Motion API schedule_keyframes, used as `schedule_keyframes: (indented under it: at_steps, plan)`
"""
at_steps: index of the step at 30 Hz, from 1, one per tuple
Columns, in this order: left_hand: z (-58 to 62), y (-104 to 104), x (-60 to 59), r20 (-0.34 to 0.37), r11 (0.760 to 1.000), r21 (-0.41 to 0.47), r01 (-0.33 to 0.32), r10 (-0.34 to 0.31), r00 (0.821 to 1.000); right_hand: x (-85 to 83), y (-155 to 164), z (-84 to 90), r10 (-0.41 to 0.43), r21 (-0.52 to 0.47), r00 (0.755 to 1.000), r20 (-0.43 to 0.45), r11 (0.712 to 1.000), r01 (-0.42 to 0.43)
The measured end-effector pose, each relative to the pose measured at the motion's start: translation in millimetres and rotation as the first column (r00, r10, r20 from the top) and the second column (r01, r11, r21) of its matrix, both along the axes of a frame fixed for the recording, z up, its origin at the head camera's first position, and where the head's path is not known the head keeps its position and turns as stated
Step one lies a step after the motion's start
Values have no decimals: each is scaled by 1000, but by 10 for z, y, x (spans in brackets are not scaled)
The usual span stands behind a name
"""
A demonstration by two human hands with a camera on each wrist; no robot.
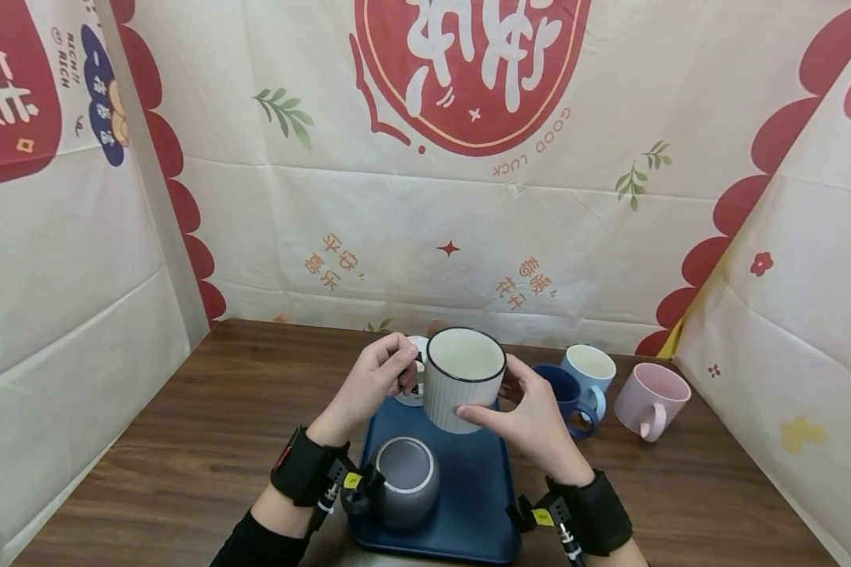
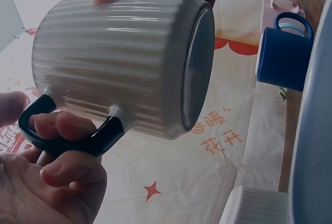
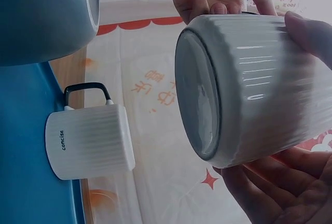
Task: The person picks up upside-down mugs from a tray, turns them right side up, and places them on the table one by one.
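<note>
Here both hands grip the ribbed white mug (image 1: 464, 379): left hand (image 1: 369, 384) at its handle, right hand (image 1: 528, 417) round its body.

Dark wooden table (image 1: 184, 441); cream cloth walls (image 1: 397, 236) printed with red motifs, three sides.

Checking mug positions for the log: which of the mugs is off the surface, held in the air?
The white ribbed mug with the black rim: both hands hold it above the blue tray; the others stand on tray or table.

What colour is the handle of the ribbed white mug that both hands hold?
The handle is black, matching the rim; it shows best in the left wrist view.
</note>
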State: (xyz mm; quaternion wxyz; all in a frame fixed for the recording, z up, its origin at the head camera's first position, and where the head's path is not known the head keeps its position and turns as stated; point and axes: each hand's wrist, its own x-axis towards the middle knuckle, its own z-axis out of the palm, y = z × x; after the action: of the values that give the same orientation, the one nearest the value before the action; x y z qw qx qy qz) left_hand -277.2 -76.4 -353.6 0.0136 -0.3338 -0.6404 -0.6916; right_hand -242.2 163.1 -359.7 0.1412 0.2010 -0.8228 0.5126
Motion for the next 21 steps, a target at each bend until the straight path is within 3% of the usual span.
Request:
schedule_keyframes:
  at_steps: [13, 21]
  plan:
    - [-12, 1, 14, -23, 999, -30, -34, 34, 999, 18, -20, 12, 3, 9, 1000, 6, 1000, -3]
    - [37, -41, 25, -26, 996, -30, -86, 86, 996, -6, -35, 26, 46, 50, 998, -39, 998, -44]
